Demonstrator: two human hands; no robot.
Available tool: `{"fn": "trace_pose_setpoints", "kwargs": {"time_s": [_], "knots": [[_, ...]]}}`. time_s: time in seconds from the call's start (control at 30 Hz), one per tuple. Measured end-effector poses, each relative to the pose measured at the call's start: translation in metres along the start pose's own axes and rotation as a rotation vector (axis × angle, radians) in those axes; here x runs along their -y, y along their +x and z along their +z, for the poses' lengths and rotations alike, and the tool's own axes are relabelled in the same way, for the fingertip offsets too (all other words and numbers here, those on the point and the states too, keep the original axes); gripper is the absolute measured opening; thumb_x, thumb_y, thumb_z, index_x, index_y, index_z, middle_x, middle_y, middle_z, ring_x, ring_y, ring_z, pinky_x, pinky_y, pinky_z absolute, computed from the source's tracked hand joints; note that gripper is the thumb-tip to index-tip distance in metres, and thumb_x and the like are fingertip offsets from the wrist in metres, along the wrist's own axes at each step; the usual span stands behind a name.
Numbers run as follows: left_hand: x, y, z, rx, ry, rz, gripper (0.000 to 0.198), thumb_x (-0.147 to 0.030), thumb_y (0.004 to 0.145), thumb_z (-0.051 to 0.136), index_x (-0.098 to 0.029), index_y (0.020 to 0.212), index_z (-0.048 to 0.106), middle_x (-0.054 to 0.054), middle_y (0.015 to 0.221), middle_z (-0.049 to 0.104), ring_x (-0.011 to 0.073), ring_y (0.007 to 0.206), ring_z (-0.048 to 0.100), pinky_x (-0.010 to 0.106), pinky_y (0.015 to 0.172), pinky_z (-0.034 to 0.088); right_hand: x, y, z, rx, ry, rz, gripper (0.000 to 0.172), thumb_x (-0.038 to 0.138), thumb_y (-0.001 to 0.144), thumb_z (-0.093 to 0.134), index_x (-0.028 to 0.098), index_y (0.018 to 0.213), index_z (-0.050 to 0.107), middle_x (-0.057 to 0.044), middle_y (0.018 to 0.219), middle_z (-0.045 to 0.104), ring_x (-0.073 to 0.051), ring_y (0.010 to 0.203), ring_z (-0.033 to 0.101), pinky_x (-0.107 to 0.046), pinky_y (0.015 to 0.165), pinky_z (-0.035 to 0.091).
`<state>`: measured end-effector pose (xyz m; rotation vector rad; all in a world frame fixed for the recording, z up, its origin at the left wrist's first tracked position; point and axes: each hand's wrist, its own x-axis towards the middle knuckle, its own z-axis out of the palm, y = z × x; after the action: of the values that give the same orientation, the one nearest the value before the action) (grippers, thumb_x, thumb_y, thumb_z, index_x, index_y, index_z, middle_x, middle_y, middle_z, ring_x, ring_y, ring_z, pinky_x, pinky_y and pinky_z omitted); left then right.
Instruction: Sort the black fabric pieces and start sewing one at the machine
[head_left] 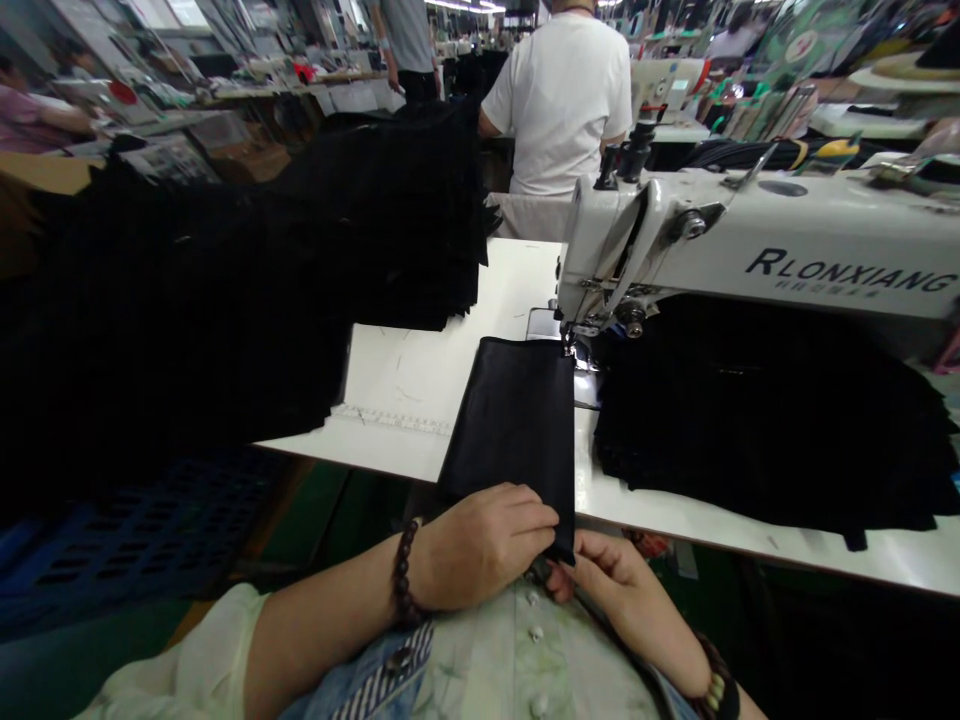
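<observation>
A black fabric piece [517, 420] lies flat on the white sewing table [405, 375], its far right corner under the presser foot of the sewing machine [675, 240]. Its near end hangs over the table's front edge toward my body. My left hand [487, 545] rests on that near end, fingers curled over the cloth close to its right edge. Just to the right, my right hand [607, 580] pinches the near right corner between thumb and fingers. Some of the right fingertips are hidden under the fabric.
A tall heap of black cloth [405, 220] covers the table's left side. More black pieces [765, 420] are stacked right of the needle, under the machine arm. A blue crate [150, 540] stands low at left. Ahead, a person in a white shirt [570, 100] faces away.
</observation>
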<state>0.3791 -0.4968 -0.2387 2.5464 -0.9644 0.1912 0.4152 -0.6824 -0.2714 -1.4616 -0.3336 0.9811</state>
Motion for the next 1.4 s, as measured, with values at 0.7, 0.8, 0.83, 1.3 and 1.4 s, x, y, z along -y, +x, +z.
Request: {"fn": "trace_pose_setpoints", "kwargs": {"time_s": [0.7,0.8,0.83,1.3,1.4], "knots": [[0.005,-0.002,0.008,-0.042,-0.022,0.104,0.021,-0.009,0.086,0.04,-0.007,0.083,0.061,0.007,0.094,0.062,0.0165,0.085,0.05,0.028,0.077,0.045,0.001,0.001,-0.001,0.02,-0.021,0.006,0.03,0.042,0.077,0.055,0.015,0.067,0.058,-0.001,0.064,0.059,-0.011,0.06,0.052,-0.024,0.062,0.042],[0.005,-0.002,0.008,-0.028,-0.017,0.096,0.02,-0.01,0.087,0.04,-0.007,0.084,0.06,0.006,0.096,0.062,0.0165,0.086,0.05,0.028,0.077,0.045,0.0,0.001,-0.001,0.022,-0.028,0.006,0.029,0.042,0.078,0.055,0.015,0.067,0.058,-0.001,0.064,0.06,-0.012,0.06,0.053,-0.024,0.062,0.042],[0.005,-0.002,0.008,-0.03,-0.017,0.098,0.021,-0.01,0.087,0.04,-0.007,0.084,0.06,0.006,0.096,0.062,0.0165,0.085,0.05,0.028,0.077,0.045,0.0,0.001,-0.001,0.023,-0.024,0.007,0.029,0.042,0.078,0.055,0.014,0.067,0.058,-0.001,0.064,0.06,-0.012,0.06,0.053,-0.024,0.062,0.042],[0.006,-0.003,0.009,-0.169,0.018,0.135,0.016,-0.011,0.085,0.046,-0.008,0.081,0.061,0.005,0.084,0.064,0.0144,0.076,0.053,0.026,0.069,0.047,0.006,-0.02,-0.014,-0.205,-0.716,-0.467,0.017,0.028,0.079,0.058,0.017,0.066,0.054,0.002,0.056,0.053,-0.009,0.052,0.05,-0.02,0.049,0.04],[0.005,-0.003,0.009,-0.194,0.007,0.125,0.015,-0.01,0.084,0.047,-0.008,0.082,0.061,0.005,0.083,0.064,0.0136,0.076,0.054,0.025,0.069,0.047,0.008,-0.025,-0.017,-0.365,-1.024,-0.792,0.008,0.022,0.078,0.06,0.016,0.081,0.056,-0.002,0.068,0.056,-0.012,0.063,0.053,-0.023,0.057,0.044]]}}
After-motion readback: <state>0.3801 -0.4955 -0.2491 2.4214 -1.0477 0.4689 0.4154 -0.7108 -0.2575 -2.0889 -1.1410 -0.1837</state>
